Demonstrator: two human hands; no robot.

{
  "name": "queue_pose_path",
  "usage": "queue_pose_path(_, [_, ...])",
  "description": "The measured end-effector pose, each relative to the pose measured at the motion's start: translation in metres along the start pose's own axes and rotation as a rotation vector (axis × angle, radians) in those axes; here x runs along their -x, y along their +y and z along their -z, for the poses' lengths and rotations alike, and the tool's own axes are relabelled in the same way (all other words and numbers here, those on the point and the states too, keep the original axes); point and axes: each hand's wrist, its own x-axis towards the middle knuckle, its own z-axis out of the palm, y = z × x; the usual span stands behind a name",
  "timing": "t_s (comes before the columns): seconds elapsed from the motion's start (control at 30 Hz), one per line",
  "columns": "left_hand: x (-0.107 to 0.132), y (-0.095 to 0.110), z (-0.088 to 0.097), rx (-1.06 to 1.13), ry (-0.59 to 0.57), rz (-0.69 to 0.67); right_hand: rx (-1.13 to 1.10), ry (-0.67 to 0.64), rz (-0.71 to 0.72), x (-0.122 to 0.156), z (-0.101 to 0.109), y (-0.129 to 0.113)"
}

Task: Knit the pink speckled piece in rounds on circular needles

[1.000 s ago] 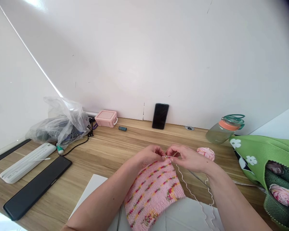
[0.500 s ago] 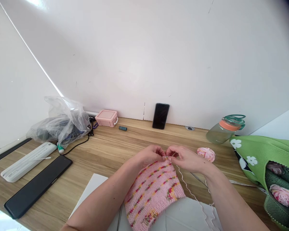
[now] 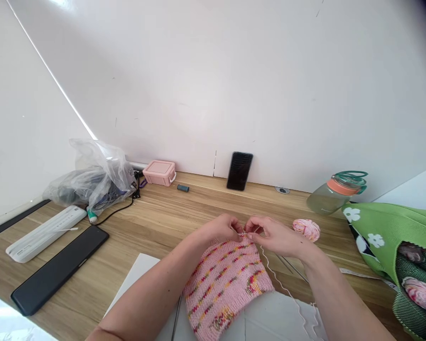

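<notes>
A pink knitted piece [image 3: 227,279] with red, yellow and green flecks hangs from both hands over a white sheet. At its top edge my left hand [image 3: 229,228] is closed in a pinch on the knitting. My right hand [image 3: 270,233] pinches the same edge from the other side, fingertips nearly touching the left ones. Thin metal knitting needles [image 3: 295,269] stick out below my right hand; another metal rod [image 3: 176,315] shows beside my left forearm. A pale pink yarn strand [image 3: 279,283] trails down from the right hand. The fingers hide the needle tips.
Beyond my right hand lies a pink yarn ball [image 3: 306,229], with a bottle [image 3: 328,196] and green bag [image 3: 379,222] farther right. A phone [image 3: 239,170] leans on the wall. Leftward are a pink box [image 3: 159,172], plastic bag [image 3: 99,175], power strip [image 3: 46,234] and black device [image 3: 60,270].
The view has shifted slightly, so the surroundings appear a little farther right. Both hands stay at the knitting's top edge with small finger movements; a second needle line now shows below my right hand.
</notes>
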Motion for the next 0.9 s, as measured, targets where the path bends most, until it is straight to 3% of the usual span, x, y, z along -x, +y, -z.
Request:
queue_pose_path(0.63, [-0.002, -0.003, 0.001, -0.107, -0.051, -0.036, 0.089, -0.003, -0.005, -0.002, -0.010, -0.005])
queue_pose_path(0.9, [0.007, 0.003, 0.011, -0.261, -0.055, 0.003, 0.111, 0.003, -0.004, -0.003, -0.009, -0.003])
